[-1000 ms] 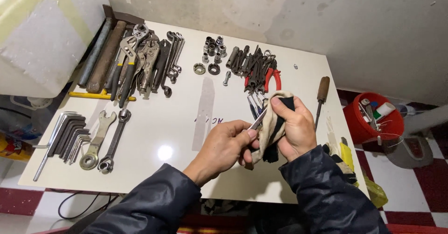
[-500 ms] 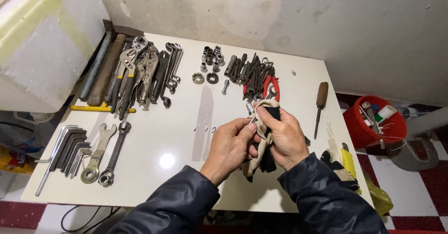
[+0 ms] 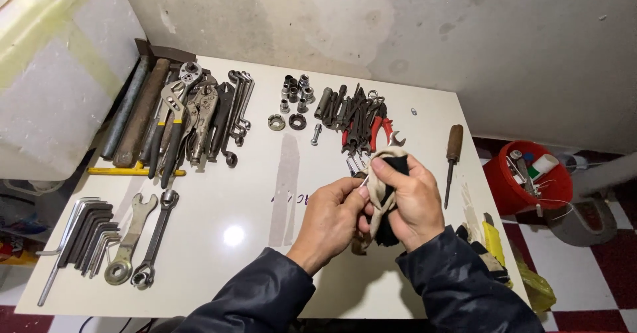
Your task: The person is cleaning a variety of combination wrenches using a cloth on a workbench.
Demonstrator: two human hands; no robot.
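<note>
Over the white table both hands meet near its right middle. My right hand grips a beige and black cloth bunched in the palm. My left hand pinches a thin metal tool whose tip is tucked into the cloth; most of the tool is hidden by fingers and cloth. Just behind the hands lies a pile of pliers and cutters, some with red handles.
A wooden-handled screwdriver lies to the right. Sockets and nuts sit at the back centre. Large wrenches and locking pliers fill the back left, hex keys and two spanners the front left. A red bucket stands on the floor.
The hands have drawn closer together and shifted slightly toward the table's front. The cloth is now bunched tighter around the metal tool's tip.
</note>
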